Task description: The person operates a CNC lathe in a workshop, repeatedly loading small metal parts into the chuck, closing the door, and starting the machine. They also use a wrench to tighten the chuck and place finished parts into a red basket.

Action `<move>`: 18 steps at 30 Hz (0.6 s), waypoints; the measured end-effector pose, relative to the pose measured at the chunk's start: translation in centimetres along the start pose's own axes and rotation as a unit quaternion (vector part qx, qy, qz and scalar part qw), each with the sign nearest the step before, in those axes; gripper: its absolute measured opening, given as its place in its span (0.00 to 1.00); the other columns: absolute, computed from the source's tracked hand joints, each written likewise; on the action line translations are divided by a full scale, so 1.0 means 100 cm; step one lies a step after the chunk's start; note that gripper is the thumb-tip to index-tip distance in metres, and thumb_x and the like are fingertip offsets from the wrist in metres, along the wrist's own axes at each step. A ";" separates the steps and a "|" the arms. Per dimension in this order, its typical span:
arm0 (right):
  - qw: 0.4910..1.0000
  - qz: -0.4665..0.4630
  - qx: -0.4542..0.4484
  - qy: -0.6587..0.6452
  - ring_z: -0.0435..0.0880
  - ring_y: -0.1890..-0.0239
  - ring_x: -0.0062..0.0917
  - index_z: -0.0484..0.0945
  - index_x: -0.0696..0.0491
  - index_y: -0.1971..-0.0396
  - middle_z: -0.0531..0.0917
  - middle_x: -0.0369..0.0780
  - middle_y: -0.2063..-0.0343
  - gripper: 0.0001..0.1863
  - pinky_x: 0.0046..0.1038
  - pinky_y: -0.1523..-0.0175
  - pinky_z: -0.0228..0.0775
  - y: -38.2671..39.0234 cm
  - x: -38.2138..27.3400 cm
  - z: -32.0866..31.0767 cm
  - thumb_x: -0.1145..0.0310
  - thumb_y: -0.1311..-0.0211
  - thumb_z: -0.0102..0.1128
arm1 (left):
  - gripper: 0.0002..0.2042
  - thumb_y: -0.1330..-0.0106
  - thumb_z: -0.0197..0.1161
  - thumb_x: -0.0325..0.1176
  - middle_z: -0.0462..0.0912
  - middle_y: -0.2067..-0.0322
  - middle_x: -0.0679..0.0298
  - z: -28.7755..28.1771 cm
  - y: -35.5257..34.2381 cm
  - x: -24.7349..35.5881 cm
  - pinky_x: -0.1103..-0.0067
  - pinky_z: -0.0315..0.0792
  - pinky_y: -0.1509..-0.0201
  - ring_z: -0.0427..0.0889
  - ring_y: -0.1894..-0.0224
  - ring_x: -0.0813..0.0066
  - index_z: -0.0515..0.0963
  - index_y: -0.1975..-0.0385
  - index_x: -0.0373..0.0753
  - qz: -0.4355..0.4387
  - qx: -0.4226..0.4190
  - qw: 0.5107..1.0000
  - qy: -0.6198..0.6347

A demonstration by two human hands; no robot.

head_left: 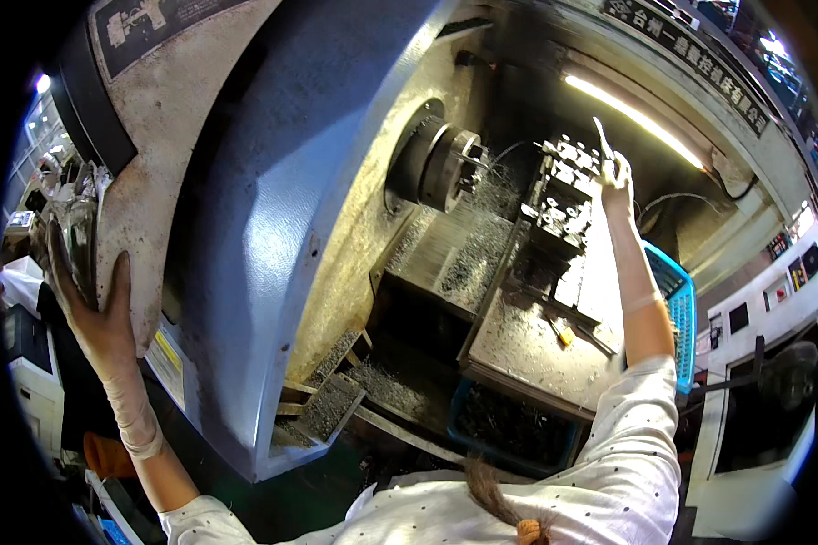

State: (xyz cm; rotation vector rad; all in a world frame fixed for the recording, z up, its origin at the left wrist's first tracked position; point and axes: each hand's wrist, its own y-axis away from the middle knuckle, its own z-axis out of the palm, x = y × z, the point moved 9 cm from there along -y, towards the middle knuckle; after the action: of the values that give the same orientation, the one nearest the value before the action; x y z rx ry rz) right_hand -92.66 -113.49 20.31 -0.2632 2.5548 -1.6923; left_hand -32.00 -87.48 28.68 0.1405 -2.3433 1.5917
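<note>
I lean into a lathe. My gloved left hand (95, 313) lies flat with spread fingers against the left end of the grey-blue machine housing (273, 209), next to a shiny metal part (71, 232). My gloved right hand (615, 174) reaches far in and pinches a thin metal rod (602, 136) that points up, just above the black tool block (562, 195). The round chuck (441, 168) sits left of that block, apart from my hand.
Metal chips cover the bed (468, 259) and fill the trays (509, 427) below. A blue plastic basket (677, 309) stands at the right behind my right forearm. A lit tube lamp (632, 118) runs above. Small tools lie on the flat carriage (563, 331).
</note>
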 end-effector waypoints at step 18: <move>0.649 0.115 -0.354 -0.663 0.65 0.52 0.37 0.62 0.59 0.54 0.68 0.49 0.58 0.23 0.31 0.48 0.56 0.269 -0.420 -0.140 0.61 0.48 0.50 | 0.29 0.46 0.56 0.39 0.54 0.45 0.53 -0.016 0.004 0.017 0.73 0.45 0.41 0.51 0.42 0.62 0.55 0.46 0.35 0.042 0.053 0.998 -0.006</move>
State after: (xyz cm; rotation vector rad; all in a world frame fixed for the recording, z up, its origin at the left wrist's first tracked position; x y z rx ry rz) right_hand -56.26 -83.04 -0.53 -0.7786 1.6700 -0.0053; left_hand -33.45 -85.72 29.34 0.0749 -2.3032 1.7600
